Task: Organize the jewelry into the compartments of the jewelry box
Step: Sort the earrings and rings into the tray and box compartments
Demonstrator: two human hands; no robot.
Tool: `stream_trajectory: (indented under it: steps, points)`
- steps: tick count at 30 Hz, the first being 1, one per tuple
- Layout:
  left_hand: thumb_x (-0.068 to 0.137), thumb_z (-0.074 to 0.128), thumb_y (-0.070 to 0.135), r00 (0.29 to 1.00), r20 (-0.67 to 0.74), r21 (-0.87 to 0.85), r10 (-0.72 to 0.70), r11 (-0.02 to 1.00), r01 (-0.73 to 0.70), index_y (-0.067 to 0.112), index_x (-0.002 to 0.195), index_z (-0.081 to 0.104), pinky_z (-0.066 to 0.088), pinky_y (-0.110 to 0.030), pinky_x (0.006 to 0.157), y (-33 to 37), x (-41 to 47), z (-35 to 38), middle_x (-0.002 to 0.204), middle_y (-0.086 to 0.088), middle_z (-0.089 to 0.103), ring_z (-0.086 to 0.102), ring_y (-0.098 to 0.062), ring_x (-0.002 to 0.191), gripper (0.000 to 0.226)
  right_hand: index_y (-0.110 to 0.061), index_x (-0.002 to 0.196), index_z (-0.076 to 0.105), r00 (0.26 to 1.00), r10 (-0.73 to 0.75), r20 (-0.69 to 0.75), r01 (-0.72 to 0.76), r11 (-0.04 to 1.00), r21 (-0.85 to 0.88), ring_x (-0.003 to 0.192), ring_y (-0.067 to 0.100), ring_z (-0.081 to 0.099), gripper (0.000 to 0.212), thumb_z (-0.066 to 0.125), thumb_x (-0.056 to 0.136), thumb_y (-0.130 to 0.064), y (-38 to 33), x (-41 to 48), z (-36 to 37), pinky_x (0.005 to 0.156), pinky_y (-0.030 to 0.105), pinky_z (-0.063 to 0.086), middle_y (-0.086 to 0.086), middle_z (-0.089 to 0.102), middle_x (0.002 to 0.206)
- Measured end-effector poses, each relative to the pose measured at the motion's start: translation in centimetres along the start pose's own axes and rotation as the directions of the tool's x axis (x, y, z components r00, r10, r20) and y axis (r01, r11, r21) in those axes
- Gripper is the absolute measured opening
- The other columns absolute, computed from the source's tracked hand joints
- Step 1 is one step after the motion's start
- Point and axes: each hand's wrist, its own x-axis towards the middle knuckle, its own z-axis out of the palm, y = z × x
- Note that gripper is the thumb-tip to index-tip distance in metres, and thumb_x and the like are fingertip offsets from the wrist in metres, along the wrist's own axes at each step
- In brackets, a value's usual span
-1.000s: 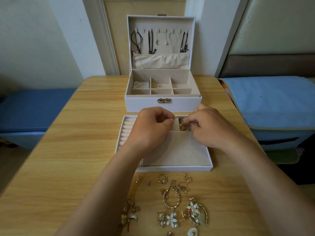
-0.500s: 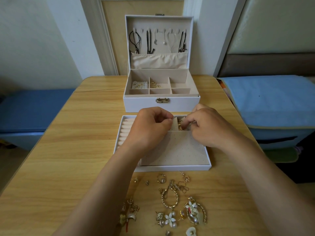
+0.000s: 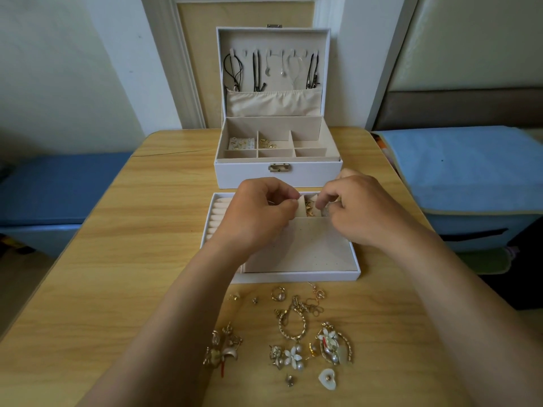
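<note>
Left hand (image 3: 258, 212): over the left part of the tray, fingers curled, thumb and forefinger tips together at the left edge of a small compartment. I cannot tell whether they hold anything.
Right hand (image 3: 361, 210): over the tray's far right corner, fingers curled, tips pinched just above that compartment. What they pinch, if anything, is too small to tell.
Gold pieces (image 3: 309, 207): in the small compartment, between the two hands.
Tray (image 3: 293, 277): white, lying flat on the table just near of the jewelry box, with ring rolls (image 3: 219, 212) on its left and a dotted beige panel (image 3: 308, 248) on its near right.
Jewelry box (image 3: 277, 174): open at the table's far edge, with its lid (image 3: 273, 36) upright and necklaces (image 3: 257, 71) hanging inside. Small pieces lie in the far left and far middle compartments.
Loose jewelry (image 3: 293, 333): spread on the table (image 3: 147, 230) near of the tray, between the forearms.
</note>
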Motion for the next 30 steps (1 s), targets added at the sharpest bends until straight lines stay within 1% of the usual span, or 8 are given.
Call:
stream_trajectory:
  steps: [4, 10, 16, 18, 20, 22, 25, 30]
  points:
    - [0.09, 0.067, 0.007, 1.0, 0.009, -0.004, 0.014, 1.0, -0.014, 0.015, 0.087, 0.072, 0.059, -0.042, 0.065, 0.2, -1.2, 0.1, 0.078, -0.014, 0.072, 0.064, -0.018, 0.064, 0.01, -0.02, 0.091, 0.075, 0.999, -0.033, -0.014, 0.033, 0.999, 0.013, 0.09, 0.012, 0.053, 0.029, 0.051, 0.088, -0.004, -0.9, -1.2, -0.1, 0.073, 0.027, 0.043, -0.002, 0.055, 0.1]
    - [0.089, 0.067, 0.004, 1.0, -0.003, 0.022, 0.021, 1.0, -0.021, 0.013, 0.087, 0.071, 0.057, -0.033, 0.063, -0.2, -3.3, -0.1, 0.077, -0.014, 0.071, 0.063, -0.015, 0.061, 0.01, -0.023, 0.091, 0.074, 0.996, -0.082, 0.026, 0.082, 0.997, 0.014, 0.077, -0.002, 0.048, 0.026, 0.054, 0.087, -0.008, -1.7, -3.2, -0.3, 0.061, 0.008, 0.03, -0.013, 0.052, 0.091]
    - [0.089, 0.068, 0.004, 0.998, 0.01, 0.129, 0.066, 0.989, -0.066, 0.011, 0.091, 0.072, 0.061, -0.042, 0.073, -1.4, -6.4, -1.4, 0.076, -0.009, 0.072, 0.071, -0.02, 0.068, 0.008, -0.02, 0.09, 0.075, 0.991, -0.121, 0.054, 0.116, 0.989, 0.09, 0.071, -0.007, 0.053, 0.022, 0.059, 0.085, -0.007, -2.8, -6.5, -0.4, 0.058, 0.004, 0.036, -0.02, 0.055, 0.073]
    - [0.088, 0.069, 0.005, 0.997, 0.008, 0.191, 0.083, 0.978, -0.083, 0.013, 0.09, 0.072, 0.061, -0.038, 0.071, -1.8, -7.4, -2.0, 0.073, -0.004, 0.072, 0.07, -0.019, 0.068, 0.01, -0.022, 0.087, 0.075, 0.989, -0.113, 0.096, 0.102, 0.988, 0.118, 0.067, -0.009, 0.054, 0.021, 0.061, 0.084, -0.007, -3.1, -7.5, -0.5, 0.057, 0.005, 0.038, -0.021, 0.057, 0.064]
    - [0.087, 0.069, 0.005, 0.993, 0.004, 0.256, 0.114, 0.96, -0.111, 0.017, 0.088, 0.074, 0.057, -0.028, 0.067, -2.2, -8.2, -2.4, 0.07, 0.005, 0.071, 0.068, -0.009, 0.064, 0.012, -0.023, 0.083, 0.075, 0.982, -0.113, 0.153, 0.097, 0.99, 0.104, 0.068, -0.008, 0.056, 0.018, 0.064, 0.083, -0.009, -3.4, -8.1, -0.4, 0.057, 0.008, 0.041, -0.016, 0.063, 0.068]
    - [0.087, 0.07, 0.008, 0.991, 0.01, 0.319, 0.136, 0.939, -0.132, 0.021, 0.088, 0.075, 0.049, -0.017, 0.065, -2.5, -9.0, -2.6, 0.067, 0.014, 0.067, 0.063, 0.0, 0.06, 0.015, -0.022, 0.081, 0.074, 0.972, -0.117, 0.202, 0.102, 0.991, 0.086, 0.065, -0.006, 0.056, 0.013, 0.066, 0.084, -0.013, -3.7, -8.4, -0.1, 0.054, 0.008, 0.04, -0.014, 0.062, 0.062]
    - [0.086, 0.07, 0.008, 0.982, 0.058, 0.432, 0.182, 0.882, -0.189, 0.018, 0.092, 0.078, 0.039, -0.004, 0.057, -2.7, -10.0, -2.9, 0.061, 0.024, 0.059, 0.058, 0.006, 0.058, 0.014, -0.022, 0.08, 0.074, 0.966, -0.126, 0.227, 0.121, 0.992, 0.037, 0.062, -0.01, 0.053, 0.013, 0.065, 0.084, -0.014, -4.1, -8.7, 0.2, 0.054, 0.011, 0.037, -0.025, 0.055, 0.05]
    - [0.086, 0.072, 0.012, 0.949, 0.198, 0.539, 0.244, 0.782, -0.313, 0.021, 0.103, 0.077, 0.043, -0.008, 0.065, -2.9, -10.6, -3.0, 0.077, 0.027, 0.062, 0.058, 0.002, 0.063, 0.02, -0.029, 0.091, 0.076, 0.957, -0.067, 0.284, 0.079, 0.996, -0.032, 0.061, -0.002, 0.05, 0.018, 0.067, 0.087, -0.014, -4.0, -8.9, -0.1, 0.055, 0.019, 0.036, -0.018, 0.047, 0.064]
